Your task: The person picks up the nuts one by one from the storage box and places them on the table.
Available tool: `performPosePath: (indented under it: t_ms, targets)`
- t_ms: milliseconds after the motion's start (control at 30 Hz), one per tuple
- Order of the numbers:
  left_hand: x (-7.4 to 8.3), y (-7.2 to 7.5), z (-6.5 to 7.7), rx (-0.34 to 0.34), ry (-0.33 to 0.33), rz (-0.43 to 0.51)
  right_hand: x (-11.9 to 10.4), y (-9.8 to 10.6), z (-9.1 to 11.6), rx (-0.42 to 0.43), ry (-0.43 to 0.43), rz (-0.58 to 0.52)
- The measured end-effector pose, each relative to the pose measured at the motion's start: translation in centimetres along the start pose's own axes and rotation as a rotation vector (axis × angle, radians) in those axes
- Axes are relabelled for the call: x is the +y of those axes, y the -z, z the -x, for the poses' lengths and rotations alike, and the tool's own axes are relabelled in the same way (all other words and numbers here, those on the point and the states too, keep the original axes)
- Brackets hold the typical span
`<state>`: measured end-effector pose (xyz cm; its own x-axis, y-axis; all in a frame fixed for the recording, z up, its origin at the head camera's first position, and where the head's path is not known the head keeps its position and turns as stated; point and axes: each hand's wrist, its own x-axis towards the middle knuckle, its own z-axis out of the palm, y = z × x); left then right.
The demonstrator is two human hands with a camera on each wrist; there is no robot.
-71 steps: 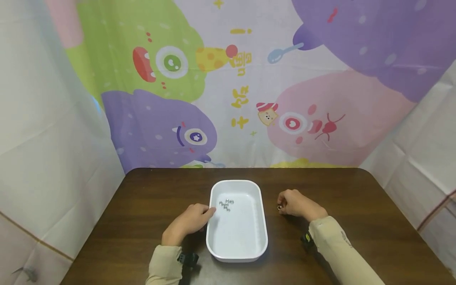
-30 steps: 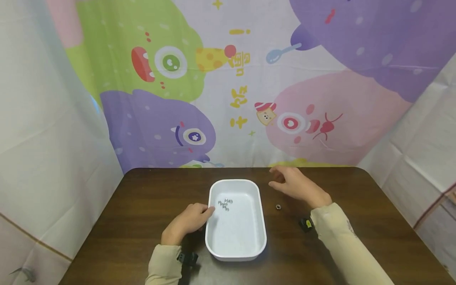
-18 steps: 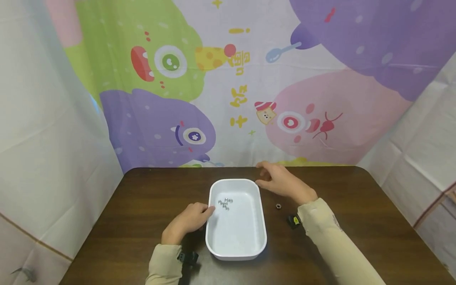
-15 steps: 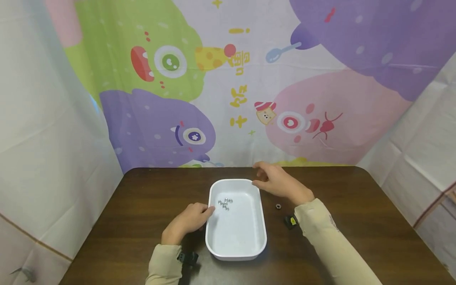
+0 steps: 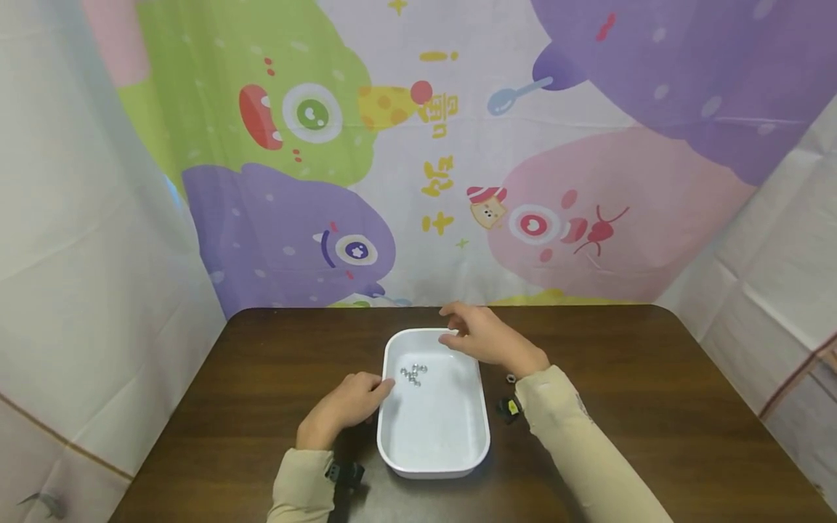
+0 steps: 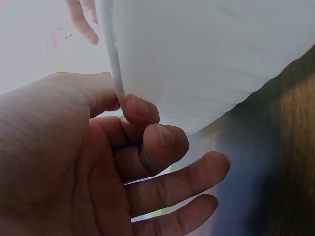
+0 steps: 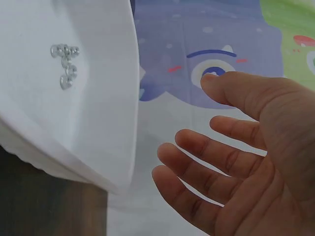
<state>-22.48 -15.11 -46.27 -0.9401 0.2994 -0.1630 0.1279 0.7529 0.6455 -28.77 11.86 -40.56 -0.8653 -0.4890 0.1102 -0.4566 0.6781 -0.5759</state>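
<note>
My left hand pinches the left rim of a white rectangular tray, thumb inside and fingers curled beneath the edge, as the left wrist view shows. Inside the tray, toward its far left, lies a cluster of several small shiny, clear-looking round pieces. Over the tray's far right corner hovers my right hand, fingers apart and loosely bent with nothing between them. One small metal nut sits on the table right of the tray, just below my right wrist.
Everything stands on a dark brown wooden table. Behind it hangs a white cloth printed with cartoon monsters; pale sheets hang at both sides. Each wrist wears a small black camera strapped below the hand.
My right hand has let go of the metal nut on the table, lifted away and moved left over the tray's far corner. The left hand and tray have stayed in place.
</note>
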Motion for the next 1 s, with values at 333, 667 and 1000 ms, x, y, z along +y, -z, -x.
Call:
performPosePath:
  t_ms: [333, 667, 1000]
  targets:
    - [-0.2, -0.1, -0.1, 0.003, -0.014, -0.007, 0.2, -1.8, -0.7, 0.026, 0.017, -0.026]
    - [-0.2, 0.0, -0.1, 0.001, -0.019, -0.006, 0.6, -3.3, -1.3, 0.054, -0.016, -0.130]
    - [-0.3, 0.0, -0.2, 0.006, -0.033, -0.015, 0.4, -4.6, -2.1, 0.017, -0.021, -0.156]
